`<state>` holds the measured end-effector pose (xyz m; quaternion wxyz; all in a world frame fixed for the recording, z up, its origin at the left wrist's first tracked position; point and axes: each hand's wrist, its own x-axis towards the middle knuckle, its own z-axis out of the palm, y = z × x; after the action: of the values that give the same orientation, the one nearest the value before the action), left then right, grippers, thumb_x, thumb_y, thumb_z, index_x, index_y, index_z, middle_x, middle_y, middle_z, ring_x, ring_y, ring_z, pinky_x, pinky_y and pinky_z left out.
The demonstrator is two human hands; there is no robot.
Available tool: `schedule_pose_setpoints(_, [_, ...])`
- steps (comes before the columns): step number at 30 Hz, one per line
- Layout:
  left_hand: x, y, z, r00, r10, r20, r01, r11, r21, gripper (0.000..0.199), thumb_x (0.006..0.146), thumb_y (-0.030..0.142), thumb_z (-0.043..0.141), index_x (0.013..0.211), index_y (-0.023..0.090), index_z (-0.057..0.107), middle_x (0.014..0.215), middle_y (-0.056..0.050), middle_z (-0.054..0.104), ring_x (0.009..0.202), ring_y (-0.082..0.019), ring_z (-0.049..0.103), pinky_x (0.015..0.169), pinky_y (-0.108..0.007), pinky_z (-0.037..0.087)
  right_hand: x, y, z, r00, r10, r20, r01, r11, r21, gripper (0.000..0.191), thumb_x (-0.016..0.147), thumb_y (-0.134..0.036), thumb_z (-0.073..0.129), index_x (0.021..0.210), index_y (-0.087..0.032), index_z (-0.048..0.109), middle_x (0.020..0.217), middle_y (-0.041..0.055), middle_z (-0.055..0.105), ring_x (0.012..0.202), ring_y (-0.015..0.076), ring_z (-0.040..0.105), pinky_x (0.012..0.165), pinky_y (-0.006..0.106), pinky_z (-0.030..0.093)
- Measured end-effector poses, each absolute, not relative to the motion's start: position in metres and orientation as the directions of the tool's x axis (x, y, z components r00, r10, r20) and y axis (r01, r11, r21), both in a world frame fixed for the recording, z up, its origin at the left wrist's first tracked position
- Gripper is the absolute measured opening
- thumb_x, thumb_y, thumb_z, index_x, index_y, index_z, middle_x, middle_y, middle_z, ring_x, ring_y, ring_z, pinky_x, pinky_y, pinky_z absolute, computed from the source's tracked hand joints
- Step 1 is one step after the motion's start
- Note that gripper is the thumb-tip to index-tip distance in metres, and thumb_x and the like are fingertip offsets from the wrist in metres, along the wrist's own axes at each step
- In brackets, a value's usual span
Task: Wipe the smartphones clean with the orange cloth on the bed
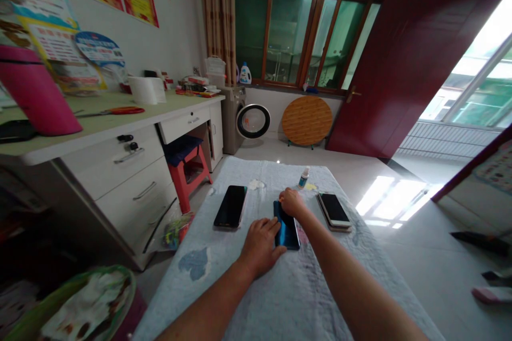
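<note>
A blue smartphone (287, 232) lies on the cloth-covered table, its glossy face up. My left hand (261, 245) holds it by the left side, with the fingers at its edge and the thumb near the lower corner. At the phone's top end, my right hand (291, 202) is closed and presses down. Whatever its fingers pinch is hidden. Left of my hands lies a black-screened phone (231, 206). To the right is a white phone (335, 209), with what looks like another flat device beneath it. A small spray bottle (304, 178) stands upright behind my right hand.
The pale blue cloth (296, 298) has some folds. A desk (188, 102) with drawers runs along the left, a red stool (191, 170) under it. A waste bin (128, 298) stands at lower left. Farther back are a washing machine (232, 128) and a round wooden tabletop (307, 120).
</note>
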<state>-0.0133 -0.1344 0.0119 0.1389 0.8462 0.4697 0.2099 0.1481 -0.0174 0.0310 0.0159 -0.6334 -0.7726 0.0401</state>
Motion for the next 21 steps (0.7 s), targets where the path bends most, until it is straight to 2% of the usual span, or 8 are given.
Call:
schedule_pose_setpoints(10, [-0.013,-0.134,0.008,0.444,0.867,0.227,0.743,-0.498,0.447,0.057,0.079,0.042,0.068,0.131,0.021,0.055,0.142,-0.007,0.052,0.128,-0.028,0.046,0.113,-0.046,0.028,0.126,-0.003,0.031,-0.334,0.941,-0.054,0.942,0.332,-0.045,0.030,0.090,-0.020,0.047,0.104,-0.018,0.074,0.108,0.0142,0.068,0.099,0.0223,0.063,0.087,0.029,0.043])
schedule_pose_setpoints(16, [-0.012,-0.136,0.011,0.408,0.882,0.234,0.758,-0.471,0.452,0.059,0.077,0.045,0.069,0.130,0.021,0.056,0.140,-0.006,0.055,0.125,-0.028,0.048,0.112,-0.046,0.029,0.153,0.000,0.025,-0.313,0.949,-0.028,0.948,0.311,-0.062,0.031,0.090,-0.018,0.047,0.104,-0.019,0.075,0.103,0.0117,0.071,0.092,0.0201,0.064,0.080,0.026,0.043])
schedule_pose_setpoints(21, [-0.011,-0.135,0.016,0.407,0.889,0.209,0.764,-0.456,0.457,0.060,0.078,0.046,0.067,0.131,0.022,0.055,0.142,-0.004,0.053,0.124,-0.028,0.047,0.110,-0.045,0.031,0.177,-0.006,0.021,-0.294,0.955,0.046,0.952,0.297,-0.080,0.030,0.091,-0.016,0.046,0.095,-0.014,0.075,0.094,0.0117,0.071,0.095,0.0186,0.060,0.081,0.024,0.041])
